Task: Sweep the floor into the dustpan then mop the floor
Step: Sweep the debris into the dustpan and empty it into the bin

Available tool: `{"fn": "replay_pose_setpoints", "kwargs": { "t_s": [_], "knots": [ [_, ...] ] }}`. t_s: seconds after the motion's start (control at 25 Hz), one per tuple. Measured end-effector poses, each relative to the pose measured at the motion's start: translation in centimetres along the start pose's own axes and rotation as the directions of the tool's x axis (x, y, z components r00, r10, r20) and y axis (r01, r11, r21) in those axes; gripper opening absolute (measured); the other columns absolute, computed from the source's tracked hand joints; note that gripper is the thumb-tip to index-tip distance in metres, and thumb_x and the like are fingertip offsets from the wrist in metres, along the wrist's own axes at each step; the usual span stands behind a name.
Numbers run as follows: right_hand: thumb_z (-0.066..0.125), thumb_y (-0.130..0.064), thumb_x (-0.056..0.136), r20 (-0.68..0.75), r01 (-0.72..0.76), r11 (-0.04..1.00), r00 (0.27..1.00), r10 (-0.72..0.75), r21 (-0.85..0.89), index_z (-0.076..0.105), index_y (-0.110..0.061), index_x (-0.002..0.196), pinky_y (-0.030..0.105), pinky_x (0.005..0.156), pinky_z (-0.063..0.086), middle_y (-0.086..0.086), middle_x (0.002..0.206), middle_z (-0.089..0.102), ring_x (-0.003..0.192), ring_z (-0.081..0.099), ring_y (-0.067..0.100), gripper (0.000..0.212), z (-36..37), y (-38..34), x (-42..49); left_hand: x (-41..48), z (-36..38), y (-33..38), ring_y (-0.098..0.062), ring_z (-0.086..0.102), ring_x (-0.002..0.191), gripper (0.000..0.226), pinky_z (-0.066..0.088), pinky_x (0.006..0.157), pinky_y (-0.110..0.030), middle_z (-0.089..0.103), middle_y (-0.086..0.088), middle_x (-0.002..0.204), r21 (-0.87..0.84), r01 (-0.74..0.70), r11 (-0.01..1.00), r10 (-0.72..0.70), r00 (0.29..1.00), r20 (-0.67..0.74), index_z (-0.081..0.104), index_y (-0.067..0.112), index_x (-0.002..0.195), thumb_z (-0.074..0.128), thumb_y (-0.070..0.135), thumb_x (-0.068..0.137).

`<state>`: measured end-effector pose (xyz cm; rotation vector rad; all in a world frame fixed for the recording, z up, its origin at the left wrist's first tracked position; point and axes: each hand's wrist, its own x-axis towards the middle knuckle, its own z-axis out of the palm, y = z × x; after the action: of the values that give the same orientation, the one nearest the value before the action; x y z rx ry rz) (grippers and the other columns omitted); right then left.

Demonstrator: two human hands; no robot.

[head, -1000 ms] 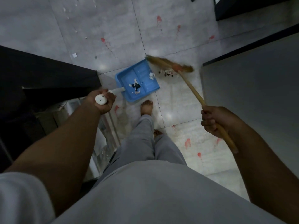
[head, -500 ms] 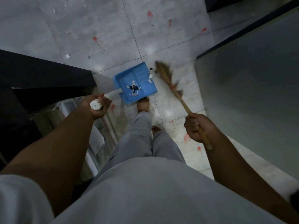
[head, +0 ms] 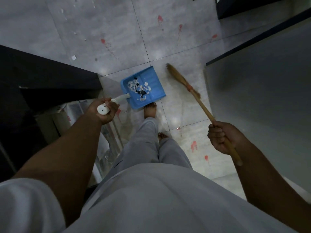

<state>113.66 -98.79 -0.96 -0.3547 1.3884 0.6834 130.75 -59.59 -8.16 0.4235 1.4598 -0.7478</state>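
Head view: the left hand (head: 105,111) is curled tight round the white handle (head: 120,99) of the blue dustpan (head: 152,78), fist closed, with the handle's butt end poking out toward the camera. The dustpan sits low over the grey tiled floor (head: 117,22), its near corner just ahead of the toes of the forward bare foot (head: 150,110); whether it rests on the tile I cannot tell. The heap of white and black scraps (head: 139,89) in the pan is larger than half a second ago and is spread across the back half. The right hand (head: 222,138) grips the wooden broom (head: 202,106) near the top of the stick, fingers wrapped round it. Half a second ago the bristles (head: 175,74) were blurred against the pan's right front edge. They now stand clear of it, off to the right, with bare tile between. The right hand has also shifted rightward. Red stains (head: 159,18) mark the tiles ahead, and more lie near the feet. Loose white bits (head: 73,57) lie unswept at upper left. A dark cabinet (head: 42,73) flanks the left.
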Motion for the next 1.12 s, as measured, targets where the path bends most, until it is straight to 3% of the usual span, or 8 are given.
{"fn": "replay_pose_setpoints", "kwargs": {
  "t_s": [0.2,0.4,0.68,0.84,1.0,1.12],
  "knots": [
    [0.034,-0.021,0.101,-0.011,-0.068,0.997,0.998,0.067,-0.047,0.040,-0.015,0.067,0.013,0.025,0.021,-0.008,0.038,0.032,0.028,0.031,0.003,0.035,3.2,2.7,2.9,0.1,-0.5,-0.2,-0.008,0.048,0.034,0.046,0.044,0.038,-0.011,0.048,-0.002,0.059,-0.027,0.009,1.000,-0.009,1.000,0.012,0.043,-0.012,0.113,0.055,0.005,0.073],
    [0.036,-0.025,0.101,0.045,-0.136,0.989,0.989,0.139,-0.051,0.047,-0.012,0.067,0.013,0.026,0.025,-0.005,0.041,0.034,0.028,0.033,0.005,0.039,1.5,4.5,-0.4,-0.1,-0.3,-0.1,-0.009,0.047,0.032,0.046,0.042,0.035,-0.012,0.047,-0.005,0.052,-0.024,0.058,0.998,-0.058,0.998,0.026,0.043,-0.010,0.112,0.057,0.003,0.070],
    [0.037,-0.024,0.101,-0.003,-0.017,0.997,1.000,0.017,-0.072,0.045,-0.012,0.068,0.014,0.026,0.027,-0.004,0.041,0.034,0.028,0.032,0.007,0.036,2.7,1.6,-5.5,-2.0,1.3,1.0,-0.010,0.047,0.031,0.024,0.042,0.033,-0.014,0.046,-0.004,0.049,-0.025,0.103,0.994,-0.100,0.990,0.096,0.045,-0.007,0.095,0.051,0.009,0.078],
    [0.038,-0.024,0.102,0.002,0.088,0.994,0.996,-0.088,-0.067,0.047,-0.011,0.066,0.014,0.026,0.027,-0.004,0.042,0.034,0.029,0.032,0.007,0.039,5.7,0.2,-6.6,-4.0,2.6,2.3,-0.010,0.047,0.031,0.029,0.042,0.034,-0.012,0.046,-0.004,0.048,-0.006,0.103,0.995,-0.101,0.988,0.121,0.045,-0.010,0.100,0.048,0.017,0.092],
    [0.037,-0.024,0.102,0.042,0.143,0.988,0.989,-0.140,-0.065,0.047,-0.012,0.068,0.015,0.026,0.027,-0.005,0.043,0.034,0.030,0.031,0.006,0.038,8.1,-1.5,-7.4,-6.2,4.5,3.2,-0.009,0.048,0.032,0.034,0.043,0.036,-0.011,0.047,-0.004,0.050,0.016,0.082,0.996,-0.084,0.984,0.158,0.045,-0.014,0.101,0.052,0.013,0.082],
    [0.038,-0.025,0.102,0.068,0.182,0.981,0.982,-0.177,-0.074,0.047,-0.012,0.068,0.015,0.026,0.027,-0.005,0.043,0.034,0.030,0.031,0.006,0.037,9.7,-3.8,-7.6,-7.3,6.9,3.2,-0.011,0.048,0.032,0.031,0.043,0.034,-0.013,0.045,-0.005,0.050,0.018,0.045,0.999,-0.047,0.981,0.188,0.045,-0.013,0.100,0.049,0.015,0.089]
  ]
}}
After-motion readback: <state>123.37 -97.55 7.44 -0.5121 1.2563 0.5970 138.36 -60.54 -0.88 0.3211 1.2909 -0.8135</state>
